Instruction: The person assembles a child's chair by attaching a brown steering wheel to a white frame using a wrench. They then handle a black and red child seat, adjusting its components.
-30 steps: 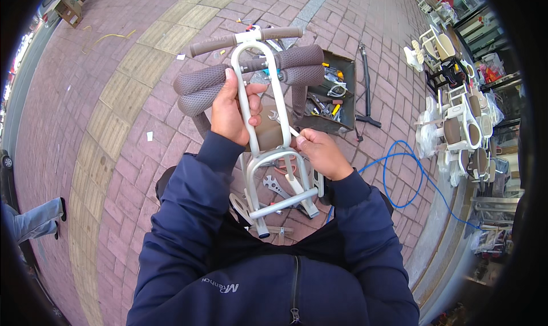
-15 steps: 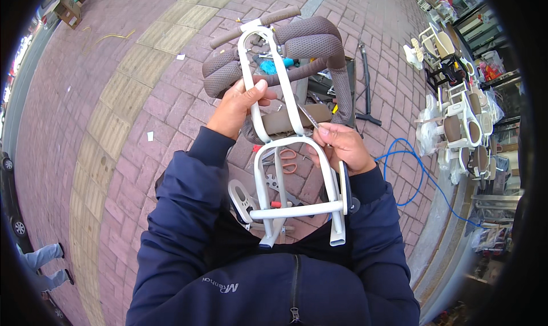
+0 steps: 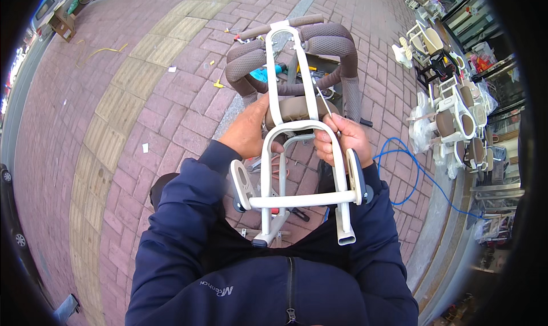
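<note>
A white tubular frame [image 3: 306, 200] of a child's seat or stroller, with two upright loops joined end to end, stands before me. Low on its sides are two white slotted plates, one left [image 3: 240, 183] and one right [image 3: 354, 175]. Brown mesh padding [image 3: 349, 63] wraps the bars around its far end, and a brown cushion [image 3: 285, 109] sits behind the middle. My left hand [image 3: 246, 131] is curled beside the cushion, its fingertips partly hidden behind the tube. Pinched in my right hand [image 3: 347, 139] is a thin silvery rod-like tool [image 3: 321, 95], beside the frame's joint.
Tools lie under the padding, a turquoise one [image 3: 268, 73] among them. A yellow-handled tool [image 3: 218, 83] is on the brick paving to the left. At right, a blue hose [image 3: 423, 166] curves toward several white child seats [image 3: 454, 120] by a shopfront. A cardboard box [image 3: 61, 23] stands far left.
The frame has shifted right and its left slotted plate now stands higher. My left hand has moved down from the upper loop to beside the cushion. My right hand still holds the rod.
</note>
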Tool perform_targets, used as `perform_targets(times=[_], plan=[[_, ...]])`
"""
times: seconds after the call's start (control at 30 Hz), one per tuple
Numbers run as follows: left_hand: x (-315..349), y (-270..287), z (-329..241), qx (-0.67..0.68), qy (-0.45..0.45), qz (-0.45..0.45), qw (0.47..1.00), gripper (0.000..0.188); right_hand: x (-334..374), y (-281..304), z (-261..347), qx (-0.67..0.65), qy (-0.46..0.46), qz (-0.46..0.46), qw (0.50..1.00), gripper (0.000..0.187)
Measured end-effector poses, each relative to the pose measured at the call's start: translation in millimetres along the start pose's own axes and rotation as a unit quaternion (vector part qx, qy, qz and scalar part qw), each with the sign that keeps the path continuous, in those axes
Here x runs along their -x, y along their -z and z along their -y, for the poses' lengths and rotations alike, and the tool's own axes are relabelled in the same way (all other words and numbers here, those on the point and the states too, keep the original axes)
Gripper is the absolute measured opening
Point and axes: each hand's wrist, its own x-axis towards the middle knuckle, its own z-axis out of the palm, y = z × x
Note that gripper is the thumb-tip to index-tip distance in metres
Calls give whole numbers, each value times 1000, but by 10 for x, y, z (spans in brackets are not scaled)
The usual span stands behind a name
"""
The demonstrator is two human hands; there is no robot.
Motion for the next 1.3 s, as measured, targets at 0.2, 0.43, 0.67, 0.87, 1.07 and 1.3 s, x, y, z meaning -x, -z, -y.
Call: perform_targets(times=[0.2, 0.43, 0.67, 0.87, 1.07, 1.3], plan=[[5, -101, -179, 47, 55, -110, 991, 88, 23, 39, 36, 64, -28, -15, 997, 35], [-56, 153, -224, 169, 137, -185, 959, 58, -39, 330, 26, 239, 144, -158, 947, 29], [-43, 252, -152, 441, 215, -285, 823, 34, -93, 347, -40, 234, 234, -297, 896, 37], [-53, 196, 164, 459, 266, -352, 771, 36, -70, 248, -95, 285, 231, -269, 891, 32], [95, 225, 107, 570, 276, -332, 699, 32, 137, 20, -245, 333, 219, -241, 885, 35], [587, 283, -296, 623, 240, -349, 658, 38, 860, -386, -436, 426, 174, -188, 868, 33]])
